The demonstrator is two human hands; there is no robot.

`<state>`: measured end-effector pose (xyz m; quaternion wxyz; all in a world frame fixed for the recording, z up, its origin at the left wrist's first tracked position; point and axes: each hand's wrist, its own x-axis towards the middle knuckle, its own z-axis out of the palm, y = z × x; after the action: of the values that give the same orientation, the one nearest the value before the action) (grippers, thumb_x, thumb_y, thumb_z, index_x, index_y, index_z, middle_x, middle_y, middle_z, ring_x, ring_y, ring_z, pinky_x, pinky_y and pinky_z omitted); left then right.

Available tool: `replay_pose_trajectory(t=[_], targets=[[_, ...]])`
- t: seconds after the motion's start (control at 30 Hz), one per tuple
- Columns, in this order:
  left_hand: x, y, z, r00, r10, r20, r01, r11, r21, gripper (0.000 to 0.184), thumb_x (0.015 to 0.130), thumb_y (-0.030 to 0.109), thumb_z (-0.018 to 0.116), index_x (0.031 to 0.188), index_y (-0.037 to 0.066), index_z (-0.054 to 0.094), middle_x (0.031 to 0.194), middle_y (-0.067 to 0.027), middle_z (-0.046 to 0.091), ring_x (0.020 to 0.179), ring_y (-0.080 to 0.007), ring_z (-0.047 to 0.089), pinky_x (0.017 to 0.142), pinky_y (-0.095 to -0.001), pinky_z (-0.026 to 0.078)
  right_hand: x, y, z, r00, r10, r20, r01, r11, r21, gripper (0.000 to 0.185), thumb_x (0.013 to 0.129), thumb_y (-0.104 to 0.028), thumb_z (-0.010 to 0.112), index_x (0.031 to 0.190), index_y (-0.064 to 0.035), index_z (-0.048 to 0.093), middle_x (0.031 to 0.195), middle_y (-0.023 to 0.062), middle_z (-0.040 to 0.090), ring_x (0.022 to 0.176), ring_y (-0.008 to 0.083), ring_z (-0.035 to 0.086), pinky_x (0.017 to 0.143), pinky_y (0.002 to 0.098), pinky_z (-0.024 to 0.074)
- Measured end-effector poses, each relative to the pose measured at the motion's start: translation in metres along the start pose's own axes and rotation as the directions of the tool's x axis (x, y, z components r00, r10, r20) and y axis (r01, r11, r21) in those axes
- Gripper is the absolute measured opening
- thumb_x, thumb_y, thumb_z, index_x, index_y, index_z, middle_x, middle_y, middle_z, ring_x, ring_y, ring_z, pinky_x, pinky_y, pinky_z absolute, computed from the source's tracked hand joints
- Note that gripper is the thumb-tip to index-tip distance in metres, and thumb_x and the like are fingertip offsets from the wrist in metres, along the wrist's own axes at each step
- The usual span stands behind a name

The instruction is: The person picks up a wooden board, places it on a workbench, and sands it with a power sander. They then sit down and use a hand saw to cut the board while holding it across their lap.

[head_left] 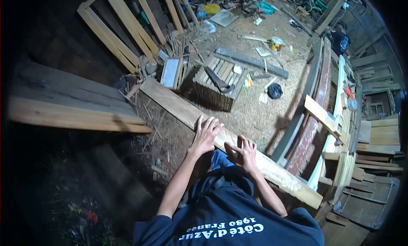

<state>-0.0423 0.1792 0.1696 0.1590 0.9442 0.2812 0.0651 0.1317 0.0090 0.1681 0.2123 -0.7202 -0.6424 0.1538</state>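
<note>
A long, pale wooden board [282, 176] lies slantwise across my lap, from upper left to lower right. My left hand [205, 135] grips its middle, fingers spread over the top face and the thumb side hidden. Close by on the right, my right hand [244, 154] rests on the same board with bent fingers. Something small and brownish shows under its index finger, but I cannot make out what it is. Rough whitish patches mark the board around this hand and toward its lower right end.
A handsaw [219, 80] lies on a slatted wooden crate [214, 103] ahead. Thick timbers [312, 122] stand at right, with a plane-like wooden piece on them. Dark planks [76, 105] jut in from the left. Shavings cover the floor, with a black bag [275, 91]. Another person [340, 39] is far right.
</note>
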Motion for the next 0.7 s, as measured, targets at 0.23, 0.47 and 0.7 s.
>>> replay_pose_trajectory(t=[0.23, 0.47, 0.7], targets=[[0.102, -0.142, -0.056, 0.996, 0.042, -0.084, -0.044, 0.999, -0.013, 0.081, 0.063, 0.009, 0.082, 0.141, 0.010, 0.059, 0.142, -0.0137, 0.054, 0.148, -0.0319, 0.040, 0.129, -0.0650, 0.009, 0.181, -0.019, 0.010, 0.999, 0.032, -0.012, -0.032, 0.999, -0.012, 0.052, 0.083, -0.030, 0.077, 0.133, -0.0425, 0.073, 0.149, 0.0181, 0.051, 0.137, 0.0373, 0.046, 0.113, 0.0501, 0.0332], [0.173, -0.252, -0.104, 0.997, 0.062, -0.045, -0.062, 0.998, 0.005, 0.086, 0.060, 0.012, 0.085, 0.142, 0.013, 0.059, 0.141, -0.0109, 0.055, 0.148, -0.0302, 0.040, 0.129, -0.0623, 0.012, 0.312, -0.040, 0.033, 0.995, 0.094, -0.020, -0.093, 0.995, 0.041, 0.067, 0.074, -0.033, 0.085, 0.138, -0.0437, 0.068, 0.151, 0.0159, 0.049, 0.138, 0.0364, 0.045, 0.113, 0.0543, 0.0326], [0.251, -0.379, -0.108, 0.953, 0.275, 0.130, -0.272, 0.961, -0.040, 0.095, 0.057, 0.017, 0.089, 0.145, 0.009, 0.054, 0.143, -0.0135, 0.053, 0.154, -0.0345, 0.033, 0.130, -0.0653, 0.006, 0.416, -0.073, 0.085, 0.960, 0.215, -0.181, -0.217, 0.976, 0.011, 0.044, 0.088, -0.038, 0.075, 0.131, -0.0399, 0.073, 0.148, 0.0176, 0.053, 0.136, 0.0378, 0.047, 0.111, 0.0532, 0.0342]])
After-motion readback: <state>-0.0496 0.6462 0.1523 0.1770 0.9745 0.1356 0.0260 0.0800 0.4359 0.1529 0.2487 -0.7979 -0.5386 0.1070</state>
